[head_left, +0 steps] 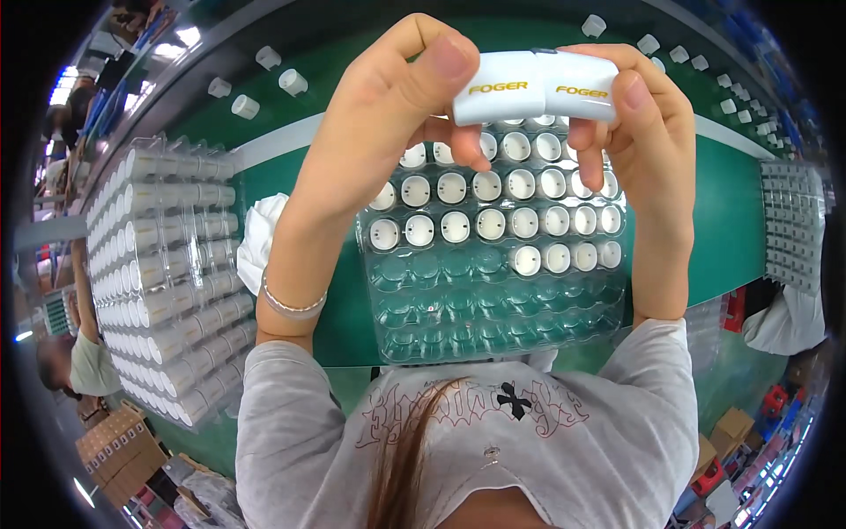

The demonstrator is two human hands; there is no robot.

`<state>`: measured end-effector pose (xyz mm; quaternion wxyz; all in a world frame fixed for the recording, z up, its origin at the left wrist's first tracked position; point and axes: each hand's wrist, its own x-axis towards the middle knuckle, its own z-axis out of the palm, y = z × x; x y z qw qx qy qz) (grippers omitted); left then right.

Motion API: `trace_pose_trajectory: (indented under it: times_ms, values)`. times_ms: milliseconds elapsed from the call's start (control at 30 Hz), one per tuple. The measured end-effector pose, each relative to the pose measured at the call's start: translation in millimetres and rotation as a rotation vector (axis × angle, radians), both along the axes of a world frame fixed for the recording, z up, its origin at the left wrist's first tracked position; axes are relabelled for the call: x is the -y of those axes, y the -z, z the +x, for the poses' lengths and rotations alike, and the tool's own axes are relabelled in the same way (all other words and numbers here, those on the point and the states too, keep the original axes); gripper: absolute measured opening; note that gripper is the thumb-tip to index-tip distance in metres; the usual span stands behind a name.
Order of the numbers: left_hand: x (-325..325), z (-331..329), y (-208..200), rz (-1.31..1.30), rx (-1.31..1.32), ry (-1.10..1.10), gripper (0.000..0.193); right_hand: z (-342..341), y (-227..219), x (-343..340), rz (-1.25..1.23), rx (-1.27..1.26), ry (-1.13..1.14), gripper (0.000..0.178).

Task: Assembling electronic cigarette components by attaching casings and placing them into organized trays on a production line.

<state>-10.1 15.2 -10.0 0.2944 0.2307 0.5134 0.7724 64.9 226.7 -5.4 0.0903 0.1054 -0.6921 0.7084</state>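
Left hand point(392, 97) and right hand point(654, 115) pinch abutting white casings point(498, 101). A slack grip could drop one onto the blister tray point(493, 346).

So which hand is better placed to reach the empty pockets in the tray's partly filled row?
Probably the left hand: the row's empty pockets lie on the left side of the clear tray, nearer that hand than the right hand. Neither is free, though: each grips one of two white pieces.

Glossy plstc pcs point(499, 104), shiny plstc tray point(502, 346)
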Motion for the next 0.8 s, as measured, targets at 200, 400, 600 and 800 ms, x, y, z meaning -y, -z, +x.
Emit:
trace_pose_trajectory:
  times_ms: [200,400,600,800]
  values:
    - [-2,25,-17,-0.095,-0.317,-0.221,0.044,1,1,2,0.059,-0.077,0.052,0.045]
    - [-3,21,-10,-0.28,-1.073,-0.211,0.067,2,2,4,0.093,-0.149,0.08,0.046]
    - [-2,19,-9,-0.361,-1.174,-0.218,0.065,8,-1,5,0.057,-0.11,0.04,0.045]
    - [14,2,-22,-0.34,-1.505,0.061,0.05,4,5,9,-0.053,-0.075,0.135,0.047]
